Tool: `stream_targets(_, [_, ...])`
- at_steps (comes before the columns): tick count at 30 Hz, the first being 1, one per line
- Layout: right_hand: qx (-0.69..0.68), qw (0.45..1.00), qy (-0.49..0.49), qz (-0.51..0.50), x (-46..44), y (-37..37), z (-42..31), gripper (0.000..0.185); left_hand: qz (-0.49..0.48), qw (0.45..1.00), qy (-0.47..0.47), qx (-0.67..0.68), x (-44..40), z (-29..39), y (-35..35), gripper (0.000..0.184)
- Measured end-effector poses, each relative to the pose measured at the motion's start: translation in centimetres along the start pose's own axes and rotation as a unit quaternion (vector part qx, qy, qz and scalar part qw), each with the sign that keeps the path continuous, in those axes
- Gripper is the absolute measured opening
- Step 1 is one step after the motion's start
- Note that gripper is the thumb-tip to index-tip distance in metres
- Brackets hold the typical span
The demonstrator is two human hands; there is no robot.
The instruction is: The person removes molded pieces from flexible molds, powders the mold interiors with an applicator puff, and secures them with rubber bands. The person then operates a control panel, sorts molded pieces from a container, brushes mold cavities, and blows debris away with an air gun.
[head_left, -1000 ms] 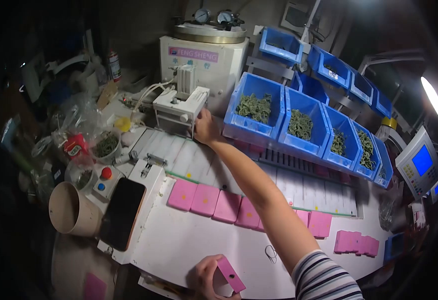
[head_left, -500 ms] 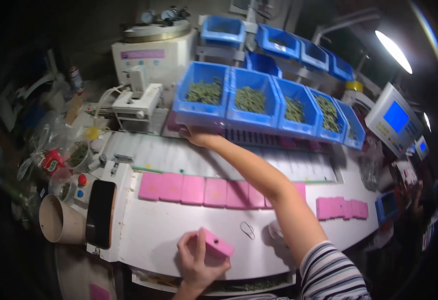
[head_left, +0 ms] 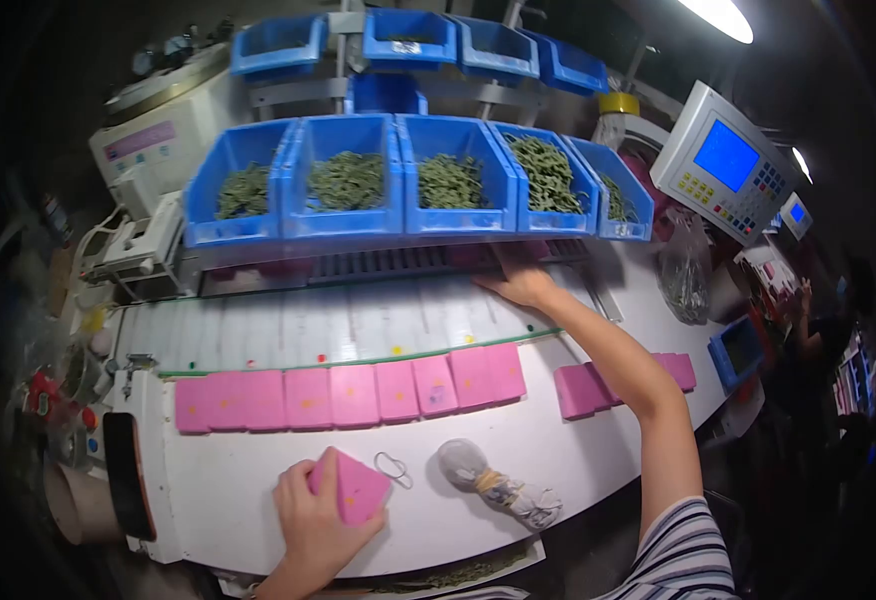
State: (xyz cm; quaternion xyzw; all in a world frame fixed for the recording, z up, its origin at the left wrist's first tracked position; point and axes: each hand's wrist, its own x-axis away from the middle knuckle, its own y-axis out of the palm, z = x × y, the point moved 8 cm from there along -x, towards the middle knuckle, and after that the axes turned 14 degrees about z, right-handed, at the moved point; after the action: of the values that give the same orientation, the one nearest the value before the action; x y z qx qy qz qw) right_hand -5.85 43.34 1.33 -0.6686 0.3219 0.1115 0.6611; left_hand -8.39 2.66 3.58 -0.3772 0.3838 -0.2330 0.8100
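Observation:
My left hand (head_left: pixel 320 520) is closed around a pink foam-like block (head_left: pixel 353 488), which I hold tilted above the white worktop (head_left: pixel 228 490). A small dark dot shows on the block's face. My right hand (head_left: pixel 523 285) reaches across the table to the slot under the blue bins. Its thumb and a finger are spread apart, close to a pink piece (head_left: pixel 473 256) in the shadow there; the other fingertips are hidden. A thin wire loop (head_left: pixel 394 470) lies beside the held block. Farther right rests a clear plastic bag (head_left: pixel 498 485) tied with a tan band.
A row of pink blocks (head_left: pixel 356 396) lines the table, with a shorter row (head_left: pixel 583 390) to the right. Blue bins (head_left: pixel 348 225) with dried green plant material hang above. A phone (head_left: pixel 128 475) lies left; a keypad display (head_left: pixel 723 160) stands right. Another person's hand (head_left: pixel 806 295) shows far right.
My view has turned rightward. My right hand has moved from the left end under the bins to their right side. My left hand still holds the pink block, now turned differently.

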Motion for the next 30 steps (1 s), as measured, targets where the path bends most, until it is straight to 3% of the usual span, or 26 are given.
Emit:
stream_targets(2, [-0.054,0.996,0.06,-0.03,0.3,0.0,1.7,0.088,-0.012,1.0,0.009,0.01,-0.6,0.0,0.0,0.071])
stream_targets(9, [-0.095,0.993,0.066,0.006,-0.6,1.7,3.0,0.094,0.007,0.998,0.021,0.063,-6.1,-1.3,0.0,0.045])
stream_targets(12, [-0.107,0.991,0.076,0.004,-1.9,1.4,1.8,0.088,0.049,0.998,0.0,0.047,-10.1,-3.3,1.0,0.039])
stream_targets(16, [-0.129,0.988,0.081,0.034,-2.7,2.6,1.3,0.074,0.111,0.992,0.05,0.031,-16.0,-6.0,2.8,0.034])
stream_targets(18, [-0.12,0.987,0.088,0.051,-2.9,3.1,0.8,0.072,0.167,0.979,0.057,-0.1,-18.7,-9.9,4.1,0.034])
stream_targets(20, [-0.041,0.993,0.076,0.084,-3.4,3.3,-0.2,0.059,0.097,0.991,0.037,-0.081,-22.4,-14.3,6.1,0.036])
stream_targets(21, [-0.038,0.993,0.078,0.083,-3.5,3.1,-0.5,0.059,0.134,0.941,0.218,-0.22,-23.1,-16.7,7.2,0.036])
stream_targets(22, [-0.025,0.995,0.069,0.068,-3.8,3.1,-1.2,0.056,0.167,0.838,0.385,-0.348,-22.9,-18.3,9.1,0.036])
stream_targets(23, [-0.017,0.997,0.058,0.053,-4.2,3.6,-1.8,0.054,0.167,0.838,0.382,-0.352,-24.0,-17.6,9.3,0.036])
stream_targets(24, [-0.026,0.997,0.051,0.052,-4.4,4.3,-1.8,0.054,0.106,0.946,0.235,-0.196,-25.9,-18.7,9.1,0.038])
stream_targets(25, [-0.045,0.997,0.044,0.054,-4.5,5.2,-1.4,0.052,0.044,0.996,0.069,-0.033,-27.0,-20.2,9.2,0.039])
stream_targets(27, [-0.095,0.994,0.037,0.025,-5.1,6.1,-2.4,0.049,-0.04,0.97,0.117,-0.208,-27.5,-21.4,10.5,0.045])
stream_targets(29, [-0.135,0.99,0.032,-0.011,-5.6,5.8,-4.0,0.047,0.002,0.98,0.149,-0.134,-27.1,-19.2,10.0,0.053])
stream_targets(30, [-0.074,0.997,0.008,0.025,-5.9,5.4,-4.5,0.046,0.021,0.984,0.128,-0.124,-27.0,-18.0,9.6,0.056])
